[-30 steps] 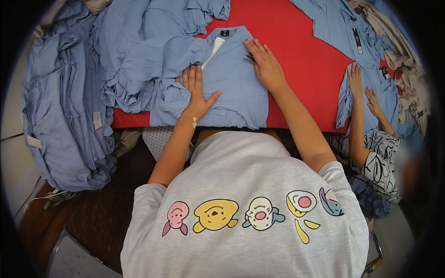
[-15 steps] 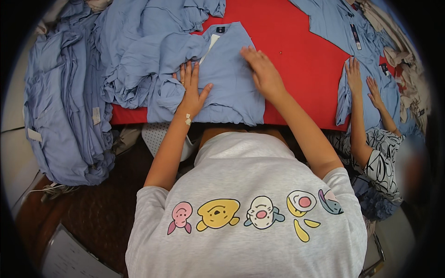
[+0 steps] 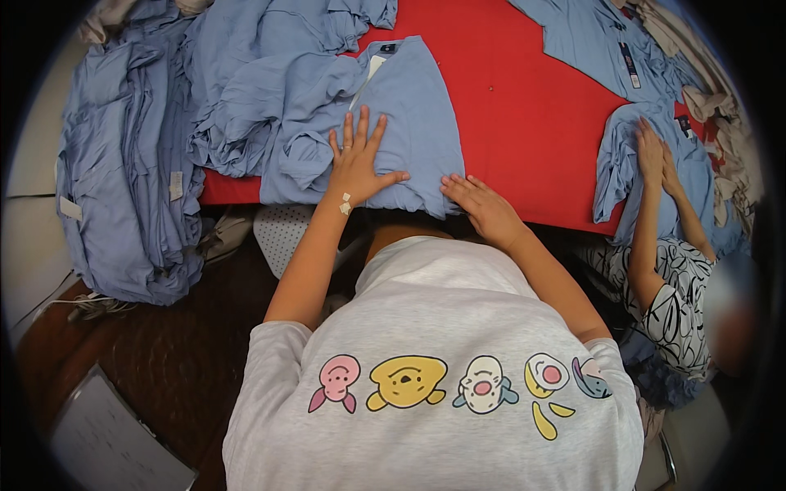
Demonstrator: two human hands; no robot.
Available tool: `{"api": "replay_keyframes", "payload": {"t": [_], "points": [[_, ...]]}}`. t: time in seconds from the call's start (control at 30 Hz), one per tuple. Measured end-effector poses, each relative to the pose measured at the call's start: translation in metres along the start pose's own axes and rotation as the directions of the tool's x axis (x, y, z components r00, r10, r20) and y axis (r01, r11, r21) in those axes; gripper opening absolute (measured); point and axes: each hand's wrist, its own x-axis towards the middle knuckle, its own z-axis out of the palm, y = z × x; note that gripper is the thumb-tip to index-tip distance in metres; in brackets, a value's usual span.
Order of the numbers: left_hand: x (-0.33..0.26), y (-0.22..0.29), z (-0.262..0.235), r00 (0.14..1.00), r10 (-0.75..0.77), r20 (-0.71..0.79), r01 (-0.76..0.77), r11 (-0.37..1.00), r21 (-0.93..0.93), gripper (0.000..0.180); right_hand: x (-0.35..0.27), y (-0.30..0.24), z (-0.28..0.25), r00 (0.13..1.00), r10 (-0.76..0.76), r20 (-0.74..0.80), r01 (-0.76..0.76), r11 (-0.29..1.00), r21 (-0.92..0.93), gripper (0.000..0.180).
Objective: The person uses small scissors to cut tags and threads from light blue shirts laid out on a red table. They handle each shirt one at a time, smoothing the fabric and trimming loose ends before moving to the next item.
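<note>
**Two flat hands on a blue shirt at the worktop's near edge**

Two hands press on one light-blue shirt (image 3: 409, 123) that lies on the red worktop (image 3: 524, 106), its collar toward the far edge and its hem hanging just over the near edge.

At the far left, a large heap of blue garments (image 3: 123, 188) drapes off the worktop's left end toward the dark floor (image 3: 164, 360). A pale sheet (image 3: 106, 442) lies on the floor at the lower left. Next to the heap, a rumpled pile of blue shirts (image 3: 254, 98) covers the far-left corner and touches the left sleeve of the shirt being handled.

The left hand (image 3: 358, 164) rests palm-down on the lower middle of the shirt, fingers spread and straight, pinching nothing. A small pale plaster sits at its wrist and a ring shows on one finger.

The right hand (image 3: 483, 206) lies at the near edge of the worktop, on the shirt's lower right corner, fingers loosely together and pointing left; whether it pinches the hem cannot be told.

Farther right, bare red worktop separates this shirt from another blue garment (image 3: 630, 155) at the right edge, where another person's hands (image 3: 655, 155) lie flat on it.
</note>
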Motion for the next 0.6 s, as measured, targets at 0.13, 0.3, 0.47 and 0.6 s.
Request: {"api": "replay_keyframes", "payload": {"t": [0.13, 0.3, 0.47, 0.6], "points": [[-0.002, 0.007, -0.006, 1.0, -0.012, -0.002, 0.012, 1.0, -0.025, 0.118, -0.003, 0.018, -0.008, 0.968, 0.139, -0.207, -0.122, 0.988, 0.09, 0.054], [-0.027, 0.041, 0.007, 0.994, 0.027, -0.103, -0.032, 0.999, -0.043, 0.098, -0.016, 0.077, -0.033, 0.855, 0.251, -0.454, -0.374, 0.904, -0.206, 0.058], [-0.061, 0.083, 0.016, 0.979, 0.146, -0.143, -0.161, 0.982, -0.095, 0.045, -0.015, 0.103, -0.052, 0.837, 0.275, -0.473, -0.444, 0.846, -0.295, 0.06], [-0.072, 0.09, 0.021, 0.965, 0.12, -0.232, -0.169, 0.965, -0.201, 0.02, -0.011, 0.115, -0.045, 0.806, 0.285, -0.519, -0.487, 0.817, -0.308, 0.055]]}}
